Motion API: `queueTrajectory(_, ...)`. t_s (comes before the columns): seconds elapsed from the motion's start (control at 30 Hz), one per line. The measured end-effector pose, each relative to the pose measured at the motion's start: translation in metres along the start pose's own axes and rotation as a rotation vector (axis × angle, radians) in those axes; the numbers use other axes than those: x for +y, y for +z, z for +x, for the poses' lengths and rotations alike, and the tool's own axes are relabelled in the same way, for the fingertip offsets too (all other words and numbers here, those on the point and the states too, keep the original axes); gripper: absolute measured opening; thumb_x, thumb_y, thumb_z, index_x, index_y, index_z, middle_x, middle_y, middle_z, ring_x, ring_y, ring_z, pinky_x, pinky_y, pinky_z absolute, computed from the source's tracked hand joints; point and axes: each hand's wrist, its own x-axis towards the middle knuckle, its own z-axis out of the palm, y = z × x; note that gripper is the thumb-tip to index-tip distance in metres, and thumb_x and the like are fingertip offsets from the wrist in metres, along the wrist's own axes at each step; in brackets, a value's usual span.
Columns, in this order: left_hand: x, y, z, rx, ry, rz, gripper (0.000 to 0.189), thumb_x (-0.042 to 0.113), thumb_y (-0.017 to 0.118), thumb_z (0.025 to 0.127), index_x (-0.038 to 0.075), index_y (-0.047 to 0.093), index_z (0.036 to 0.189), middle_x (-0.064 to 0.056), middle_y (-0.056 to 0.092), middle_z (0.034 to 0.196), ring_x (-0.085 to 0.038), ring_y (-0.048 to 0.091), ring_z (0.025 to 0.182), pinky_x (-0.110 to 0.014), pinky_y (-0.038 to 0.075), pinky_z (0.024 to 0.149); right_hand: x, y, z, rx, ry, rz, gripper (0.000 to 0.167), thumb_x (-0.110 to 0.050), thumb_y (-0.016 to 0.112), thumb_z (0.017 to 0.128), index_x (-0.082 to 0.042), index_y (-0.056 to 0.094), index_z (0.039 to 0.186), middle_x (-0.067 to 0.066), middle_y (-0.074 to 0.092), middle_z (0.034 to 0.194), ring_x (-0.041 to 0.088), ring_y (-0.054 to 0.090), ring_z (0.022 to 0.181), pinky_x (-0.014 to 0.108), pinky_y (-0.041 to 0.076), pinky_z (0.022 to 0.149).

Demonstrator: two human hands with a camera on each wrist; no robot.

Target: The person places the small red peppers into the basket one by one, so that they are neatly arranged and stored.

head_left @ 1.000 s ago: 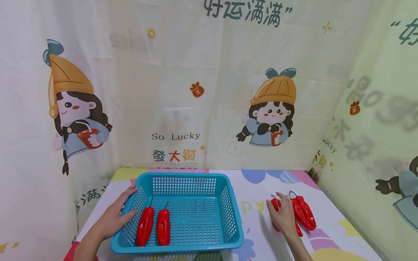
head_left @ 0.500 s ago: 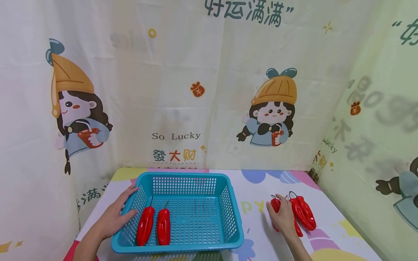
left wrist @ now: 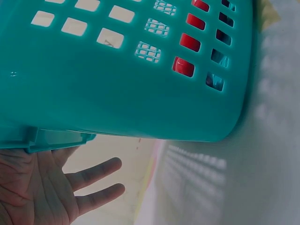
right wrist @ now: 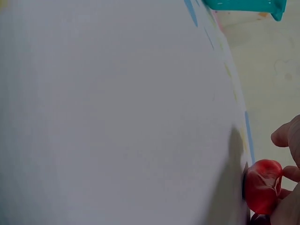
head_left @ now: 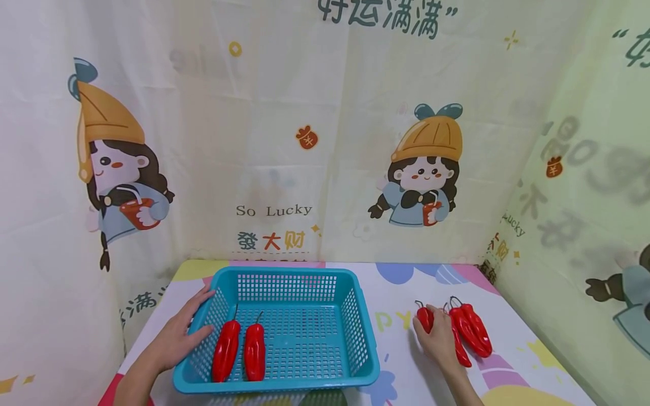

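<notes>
My left hand rests on the left rim of a blue plastic basket, its thumb over the edge. In the left wrist view, two fingers extend straight outside the basket wall. Inside the basket lie two red chili peppers, one by the left wall and another beside it. On the table to the right, my right hand holds a red chili pepper between thumb and fingers; the hand hides its lower part. In the right wrist view, this pepper's end shows beside the fingers.
More red chili peppers lie just right of my right hand, one partly covered by it. The patterned table ends at a printed cloth backdrop, with another cloth side at the right.
My right hand has shifted slightly left with the pepper, which now stands a little further from the other peppers. The left hand and basket have stayed put.
</notes>
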Motion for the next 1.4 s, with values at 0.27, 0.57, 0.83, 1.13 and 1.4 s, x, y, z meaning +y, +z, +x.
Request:
queueTrajectory(0.27,0.0005,-0.0006,-0.0001,-0.001,-0.004,-0.001,0.085,0.023,0.076,0.089,0.011,0.029,0.158,-0.028,0.023,0.163,-0.059,0.032,0.138,-0.061,0.059,0.081,0.0043,0.0028,0.0006,-0.014,0.011,-0.014,0.075,-0.018,0.074,0.090,0.002,0.035,0.151,0.030,0.041,0.142,0.049,0.043,0.127,0.062,0.055,0.094)
queueTrajectory(0.57,0.0004,-0.0013,0.0005,0.005,-0.001,-0.004,0.085,0.023,0.077,0.088,0.010,0.029,0.158,-0.029,0.023,0.163,-0.060,0.032,0.138,-0.061,0.059,0.081,0.0066,0.0056,-0.0021,-0.074,0.016,0.007,0.078,-0.015,0.074,0.090,-0.008,0.031,0.155,0.026,0.045,0.139,0.046,0.045,0.125,0.057,0.058,0.090)
queueTrajectory(0.83,0.0009,-0.0004,-0.0007,0.002,-0.008,-0.014,0.086,0.023,0.077,0.088,0.011,0.029,0.158,-0.028,0.021,0.164,-0.060,0.030,0.139,-0.062,0.059,0.081,0.0083,0.0072,-0.0034,-0.073,0.036,-0.003,0.077,-0.015,0.073,0.090,-0.008,0.031,0.155,0.027,0.045,0.138,0.047,0.046,0.124,0.058,0.058,0.090)
queueTrajectory(1.13,-0.0014,0.0017,-0.0012,0.019,0.010,0.004,0.086,0.024,0.077,0.088,0.010,0.030,0.158,-0.027,0.023,0.164,-0.059,0.032,0.138,-0.062,0.059,0.081,0.0077,0.0071,-0.0054,-0.069,0.037,0.010,0.079,-0.015,0.075,0.089,-0.010,0.032,0.155,0.026,0.045,0.139,0.047,0.046,0.125,0.058,0.058,0.090)
queueTrajectory(1.4,-0.0023,0.0016,-0.0008,0.020,0.005,-0.016,0.085,0.023,0.077,0.088,0.012,0.031,0.158,-0.026,0.021,0.165,-0.059,0.031,0.140,-0.062,0.059,0.082,0.0051,0.0070,-0.0044,-0.059,0.046,0.019,0.079,-0.015,0.074,0.089,-0.009,0.032,0.155,0.027,0.045,0.140,0.048,0.046,0.126,0.059,0.057,0.091)
